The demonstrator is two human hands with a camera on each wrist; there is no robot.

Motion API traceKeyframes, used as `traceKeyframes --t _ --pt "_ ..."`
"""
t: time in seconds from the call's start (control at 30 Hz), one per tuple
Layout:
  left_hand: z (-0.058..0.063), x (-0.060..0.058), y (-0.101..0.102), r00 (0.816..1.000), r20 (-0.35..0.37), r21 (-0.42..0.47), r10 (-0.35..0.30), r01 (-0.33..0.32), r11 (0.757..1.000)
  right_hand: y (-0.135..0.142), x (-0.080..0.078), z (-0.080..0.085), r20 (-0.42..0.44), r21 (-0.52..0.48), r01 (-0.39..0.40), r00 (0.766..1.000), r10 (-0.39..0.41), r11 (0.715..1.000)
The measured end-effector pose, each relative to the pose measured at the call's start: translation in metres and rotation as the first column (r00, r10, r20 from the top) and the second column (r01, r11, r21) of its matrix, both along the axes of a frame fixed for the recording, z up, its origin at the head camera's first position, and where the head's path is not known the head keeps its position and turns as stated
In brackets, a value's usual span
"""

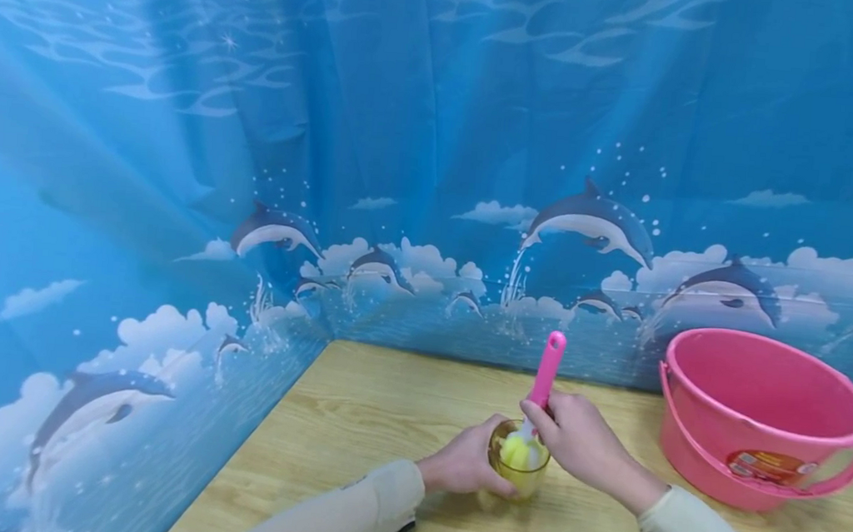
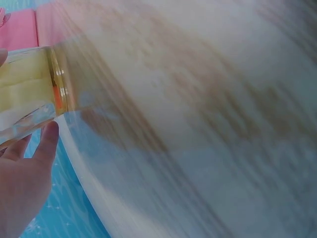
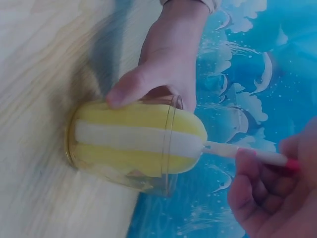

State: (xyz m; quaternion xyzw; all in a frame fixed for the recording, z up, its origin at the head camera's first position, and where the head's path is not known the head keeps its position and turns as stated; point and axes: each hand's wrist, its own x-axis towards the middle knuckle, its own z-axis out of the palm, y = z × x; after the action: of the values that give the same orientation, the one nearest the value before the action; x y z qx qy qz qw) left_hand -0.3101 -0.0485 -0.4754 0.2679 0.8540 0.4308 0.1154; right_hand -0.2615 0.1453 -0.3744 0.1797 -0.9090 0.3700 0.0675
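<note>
My left hand (image 1: 465, 459) grips an amber-tinted clear glass (image 1: 529, 485) from its left side, thumb in front and fingers behind it. My right hand (image 1: 584, 440) holds a cup brush by its pink handle (image 1: 550, 364), which slants upward past the fingers. Inside the glass sits the brush's yellow and white sponge head (image 3: 133, 136). The right wrist view shows its rounded top standing a little above the rim. In the left wrist view, the glass (image 2: 59, 91) and the left fingertips (image 2: 48, 136) appear at the left edge.
A pink bucket (image 1: 711, 472) with its handle hanging down in front stands on the right of the wooden table (image 1: 371, 395). Blue curtains (image 1: 437, 133) printed with dolphins and clouds hang behind the table and along its left side.
</note>
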Motion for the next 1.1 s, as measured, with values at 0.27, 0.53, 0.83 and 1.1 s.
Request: traceKeyframes --t 0.27,0.53,0.83,1.1 --pt "0.0012 0.0005 -0.0001 1.000 -0.008 -0.009 -0.011 0.010 1.000 0.0005 -0.0009 -0.0059 -0.026 -0.057 0.013 1.000 -0.014 0.998" --pt "0.0014 0.0005 0.0002 1.000 -0.020 -0.020 -0.003 0.002 1.000 0.0022 -0.0020 -0.0034 -0.123 0.079 0.001 0.992 0.009 0.997" --pt "0.0014 0.0008 0.0012 1.000 -0.031 -0.015 0.002 -0.003 1.000 0.0006 -0.0021 0.0020 -0.039 0.020 -0.049 0.998 0.050 0.999" --pt "0.0013 0.0007 0.0007 1.000 -0.025 -0.026 0.002 -0.003 1.000 -0.0016 -0.0015 -0.0040 -0.018 -0.037 -0.038 0.999 0.037 0.999"
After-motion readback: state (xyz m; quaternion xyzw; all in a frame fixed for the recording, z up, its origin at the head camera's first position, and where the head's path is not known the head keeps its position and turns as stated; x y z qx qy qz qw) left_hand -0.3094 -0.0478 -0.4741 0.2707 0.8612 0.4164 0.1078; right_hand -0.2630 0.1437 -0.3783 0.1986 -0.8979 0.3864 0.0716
